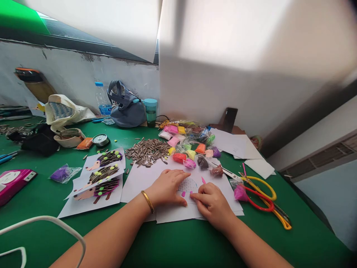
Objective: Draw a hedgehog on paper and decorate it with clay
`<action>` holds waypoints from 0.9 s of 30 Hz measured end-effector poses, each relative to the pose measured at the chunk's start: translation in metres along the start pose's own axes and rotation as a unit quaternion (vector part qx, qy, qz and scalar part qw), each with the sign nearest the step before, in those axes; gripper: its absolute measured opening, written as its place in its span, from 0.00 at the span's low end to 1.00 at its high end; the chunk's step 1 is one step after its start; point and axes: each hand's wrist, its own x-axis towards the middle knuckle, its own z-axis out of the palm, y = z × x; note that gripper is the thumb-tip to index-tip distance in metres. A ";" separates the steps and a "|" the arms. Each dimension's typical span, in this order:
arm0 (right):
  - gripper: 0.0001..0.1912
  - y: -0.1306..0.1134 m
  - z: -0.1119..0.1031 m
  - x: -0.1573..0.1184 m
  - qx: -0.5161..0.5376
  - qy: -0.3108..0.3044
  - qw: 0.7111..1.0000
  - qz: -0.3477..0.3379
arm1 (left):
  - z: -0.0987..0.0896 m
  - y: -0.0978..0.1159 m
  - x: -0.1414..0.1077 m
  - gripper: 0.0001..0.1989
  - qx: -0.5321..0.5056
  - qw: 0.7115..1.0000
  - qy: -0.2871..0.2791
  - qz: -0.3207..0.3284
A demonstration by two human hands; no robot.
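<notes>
My left hand (169, 187) lies flat and open on a sheet of white paper (139, 184), its fingers spread beside a drawn hedgehog-like outline (187, 185) with small scale marks. Two small pieces of pink clay (183, 194) sit at the outline's lower edge. My right hand (213, 201) is closed around a slim pink tool (203, 180), whose pointed end sticks up past the knuckles. Its index fingertip touches the right-hand pink piece. The rest of the tool is hidden in the hand.
Beyond the paper lie a heap of sunflower seeds (147, 150) and several bags of coloured clay (180, 157). Finished hedgehog cards (104, 188) rest at left. Scissors with red and yellow handles (259, 199) lie at right. A white cable-like loop (55, 220) crosses the lower left.
</notes>
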 end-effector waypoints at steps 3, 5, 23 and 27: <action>0.16 0.001 -0.001 0.000 0.012 0.016 1.000 0.007 | 0.000 0.000 0.000 0.47 -0.002 1.000 -0.001 0.000; 0.16 0.000 -0.001 0.000 0.010 0.009 1.000 0.014 | 0.000 0.000 0.000 0.47 -0.002 1.000 0.000 0.000; 0.19 -0.018 -0.001 0.013 -0.030 -0.023 0.999 -0.010 | 0.000 0.000 0.000 0.46 0.001 1.000 0.008 0.011; 0.18 -0.025 0.002 0.018 -0.045 -0.069 0.997 -0.012 | 0.000 -0.001 0.000 0.47 0.003 1.000 0.008 0.011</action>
